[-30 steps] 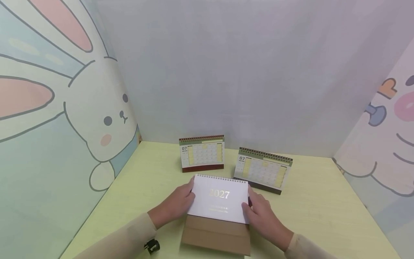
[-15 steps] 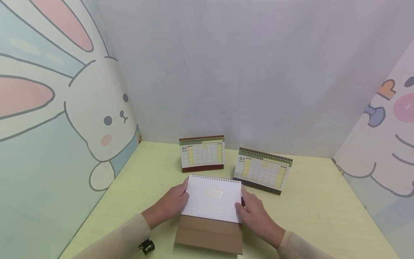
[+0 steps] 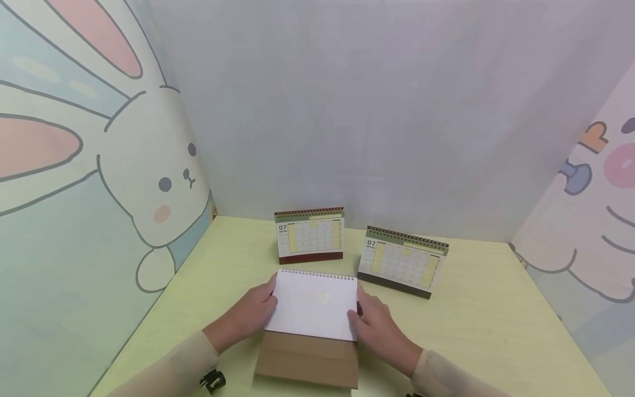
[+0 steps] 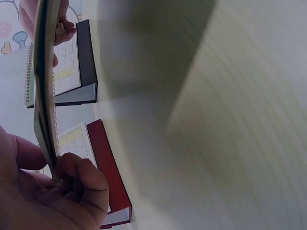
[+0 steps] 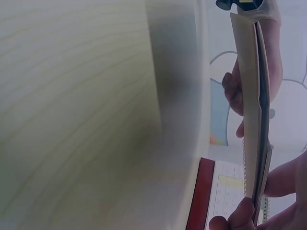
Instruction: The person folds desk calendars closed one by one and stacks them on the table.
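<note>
Both hands hold a white-covered desk calendar [image 3: 312, 317] with a spiral along its far edge and a brown cardboard flap at its near side. My left hand [image 3: 244, 312] grips its left edge, my right hand [image 3: 384, 332] the right edge. In the left wrist view, thumb and curled fingers [image 4: 88, 175] pinch the calendar's corner. Seen edge-on in the right wrist view, the calendar [image 5: 252, 91] is lifted off the tabletop, its layers folded close together. Gold lettering on the cover is washed out by glare.
Behind stand two upright desk calendars showing "07": a red-based calendar [image 3: 311, 237] at the centre and a black-based calendar [image 3: 403, 262] to its right. The pale yellow table [image 3: 496, 331] is bordered by a grey back curtain [image 3: 367, 110] and cartoon-printed side panels [image 3: 139, 198].
Both hands and the held calendar have shifted left across the head view. The grip on both edges stays the same, and the two standing calendars have not moved.
</note>
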Tool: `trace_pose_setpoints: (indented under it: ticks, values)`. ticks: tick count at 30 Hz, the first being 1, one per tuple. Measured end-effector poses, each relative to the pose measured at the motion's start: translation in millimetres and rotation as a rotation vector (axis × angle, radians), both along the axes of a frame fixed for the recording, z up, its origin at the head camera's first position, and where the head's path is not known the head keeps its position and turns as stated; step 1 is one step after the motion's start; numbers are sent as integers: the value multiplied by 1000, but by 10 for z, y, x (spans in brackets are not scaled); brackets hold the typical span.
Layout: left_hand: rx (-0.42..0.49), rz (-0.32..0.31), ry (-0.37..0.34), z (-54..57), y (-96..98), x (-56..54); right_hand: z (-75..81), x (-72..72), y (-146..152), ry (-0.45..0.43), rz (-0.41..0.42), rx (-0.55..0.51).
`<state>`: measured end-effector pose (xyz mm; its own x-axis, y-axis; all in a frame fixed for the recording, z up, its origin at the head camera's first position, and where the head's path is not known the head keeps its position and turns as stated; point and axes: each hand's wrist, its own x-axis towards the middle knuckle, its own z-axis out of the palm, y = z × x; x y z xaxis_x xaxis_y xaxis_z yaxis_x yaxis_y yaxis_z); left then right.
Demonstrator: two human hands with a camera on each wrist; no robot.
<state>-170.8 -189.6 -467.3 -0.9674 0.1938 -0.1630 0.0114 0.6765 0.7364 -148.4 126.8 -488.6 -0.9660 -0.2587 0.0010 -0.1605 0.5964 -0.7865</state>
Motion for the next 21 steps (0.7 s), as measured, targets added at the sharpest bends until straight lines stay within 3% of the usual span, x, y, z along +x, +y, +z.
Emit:
trace_pose_setpoints:
  ticks: [21]
  values:
    - [-46, 22, -14, -125, -298, -3, -93, -73, -296, -61, 55, 20]
